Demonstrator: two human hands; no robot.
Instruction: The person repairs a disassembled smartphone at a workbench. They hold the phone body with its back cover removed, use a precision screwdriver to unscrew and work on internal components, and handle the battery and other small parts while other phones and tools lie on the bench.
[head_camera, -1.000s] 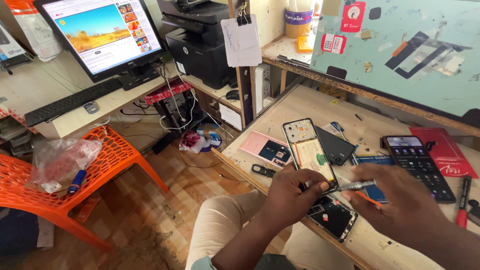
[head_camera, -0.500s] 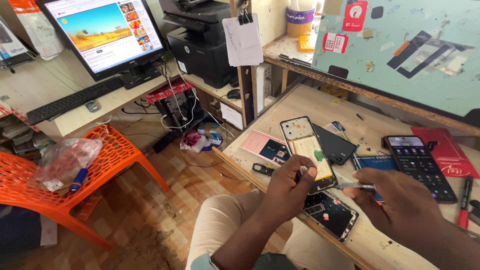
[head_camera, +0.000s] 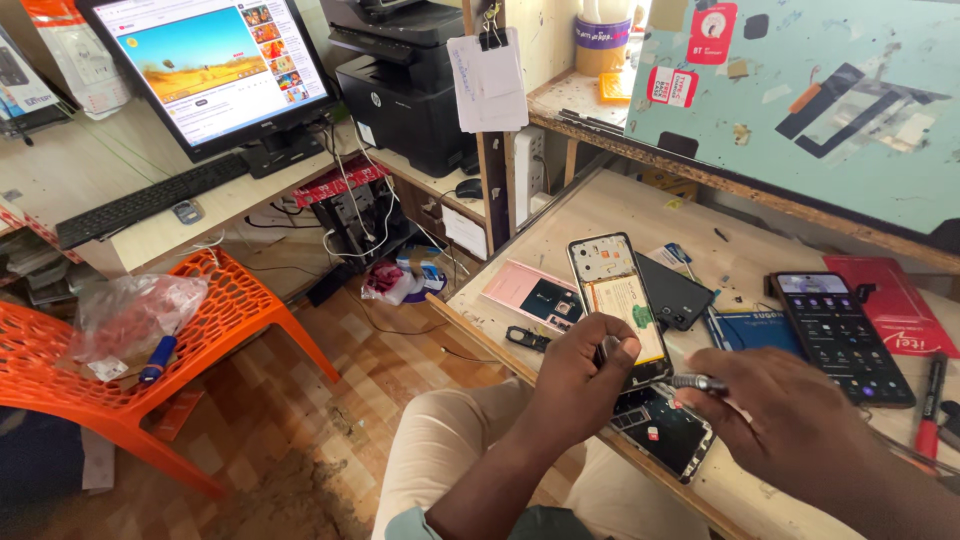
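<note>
Head-camera view of a phone-repair bench. The left hand (head_camera: 585, 385) is closed around the lower end of an opened phone (head_camera: 618, 300), tilting it up from the wooden workbench (head_camera: 620, 215) so that its exposed interior, with a pale battery and a green board, faces the viewer; the grip steadies the chassis for work inside it. The right hand (head_camera: 790, 420) pinches a slim metal-tipped tool (head_camera: 697, 382), probably a small screwdriver, though its tip is too small to tell; the tool lies nearly level, its end pointing toward the lower edge of the opened phone, just beside the left hand's fingers. Directly below both hands, at the bench edge, lies a second dark phone part (head_camera: 665, 430), within easy reach. A black back cover (head_camera: 675, 292) rests just behind the opened phone, and a pink card (head_camera: 535, 297) lies to its left. To the right, an intact smartphone (head_camera: 838, 335) with a lit screen lies flat beside a red mat (head_camera: 895, 305) and a red-handled tool (head_camera: 932, 405), kept apart from the work area. Off the bench stand an orange plastic chair (head_camera: 215, 320) holding a clear bag (head_camera: 130, 315), a monitor (head_camera: 215, 65) and a black printer (head_camera: 415, 95).
</note>
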